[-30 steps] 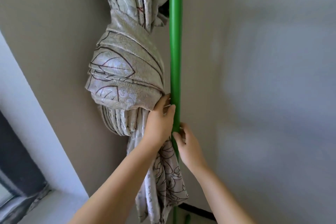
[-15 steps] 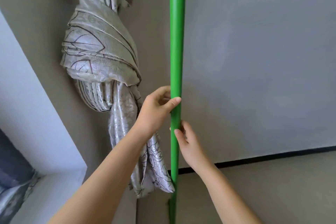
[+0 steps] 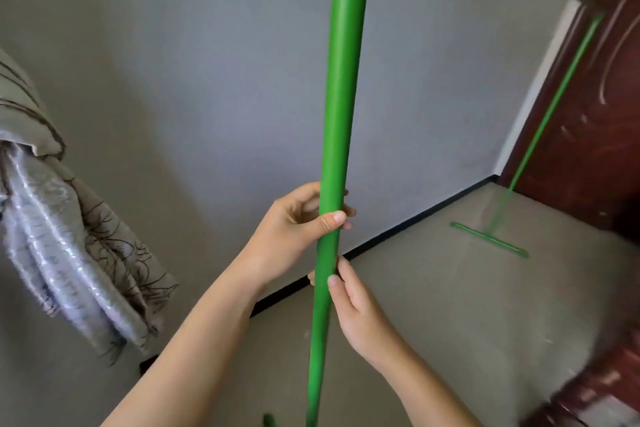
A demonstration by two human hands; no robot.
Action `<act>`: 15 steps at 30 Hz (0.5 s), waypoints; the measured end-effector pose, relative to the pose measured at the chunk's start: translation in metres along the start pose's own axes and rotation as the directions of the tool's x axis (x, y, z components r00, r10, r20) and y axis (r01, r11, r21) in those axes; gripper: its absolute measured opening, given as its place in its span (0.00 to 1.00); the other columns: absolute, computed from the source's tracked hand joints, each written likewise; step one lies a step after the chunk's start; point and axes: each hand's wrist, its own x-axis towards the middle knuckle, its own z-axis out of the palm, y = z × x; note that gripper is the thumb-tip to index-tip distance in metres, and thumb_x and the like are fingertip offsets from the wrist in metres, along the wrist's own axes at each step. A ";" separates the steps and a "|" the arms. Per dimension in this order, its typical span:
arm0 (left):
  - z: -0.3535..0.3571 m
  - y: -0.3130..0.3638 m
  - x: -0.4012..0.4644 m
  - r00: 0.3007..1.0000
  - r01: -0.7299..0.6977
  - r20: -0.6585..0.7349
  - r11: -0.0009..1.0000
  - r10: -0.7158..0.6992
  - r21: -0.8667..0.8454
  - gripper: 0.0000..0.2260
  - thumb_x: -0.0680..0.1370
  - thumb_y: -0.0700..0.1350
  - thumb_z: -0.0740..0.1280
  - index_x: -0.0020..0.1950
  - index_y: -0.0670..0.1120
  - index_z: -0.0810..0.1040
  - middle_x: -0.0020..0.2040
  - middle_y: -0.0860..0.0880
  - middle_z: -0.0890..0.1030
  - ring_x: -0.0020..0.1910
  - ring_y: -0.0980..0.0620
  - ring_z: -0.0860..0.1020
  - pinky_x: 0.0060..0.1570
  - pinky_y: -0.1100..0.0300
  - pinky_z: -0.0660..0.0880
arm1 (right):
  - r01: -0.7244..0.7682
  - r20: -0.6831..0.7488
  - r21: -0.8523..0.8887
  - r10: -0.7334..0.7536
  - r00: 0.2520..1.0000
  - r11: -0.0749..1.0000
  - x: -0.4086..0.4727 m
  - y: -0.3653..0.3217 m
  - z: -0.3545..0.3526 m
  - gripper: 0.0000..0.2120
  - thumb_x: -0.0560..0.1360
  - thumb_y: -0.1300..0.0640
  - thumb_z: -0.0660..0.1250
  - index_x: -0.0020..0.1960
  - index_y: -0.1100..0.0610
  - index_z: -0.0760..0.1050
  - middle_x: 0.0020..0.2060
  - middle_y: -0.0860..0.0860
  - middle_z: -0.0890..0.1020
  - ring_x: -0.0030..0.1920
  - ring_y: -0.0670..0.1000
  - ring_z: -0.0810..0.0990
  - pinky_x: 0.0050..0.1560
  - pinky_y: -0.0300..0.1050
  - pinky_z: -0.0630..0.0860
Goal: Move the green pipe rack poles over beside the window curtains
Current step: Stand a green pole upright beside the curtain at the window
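I hold the green pole (image 3: 341,107) upright with both hands, one above the other. My left hand (image 3: 298,222) wraps it, fingers closed round, thumb across the front; my right hand (image 3: 360,305) sits just below, a looser grip with thumb and fingertips pinching the side. The curtain (image 3: 65,236) hangs well apart to my left. A second pole (image 3: 550,104) with a flat foot leans by the wooden door (image 3: 595,135). The pole runs out of view above and below, so its unseen top may swing into the wall or snag the curtain, and my light lower grip may let it slip.
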 end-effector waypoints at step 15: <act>0.232 0.023 -0.030 0.592 0.221 0.785 0.899 0.184 -0.377 0.14 0.68 0.57 0.70 0.42 0.48 0.74 0.30 0.52 0.76 0.31 0.52 0.71 0.38 0.63 0.71 | -0.259 -0.691 -0.186 0.061 0.720 0.948 -0.210 -0.031 -0.094 0.12 0.70 0.39 0.58 0.50 0.43 0.69 0.35 0.54 0.72 0.38 0.53 0.72 0.44 0.49 0.71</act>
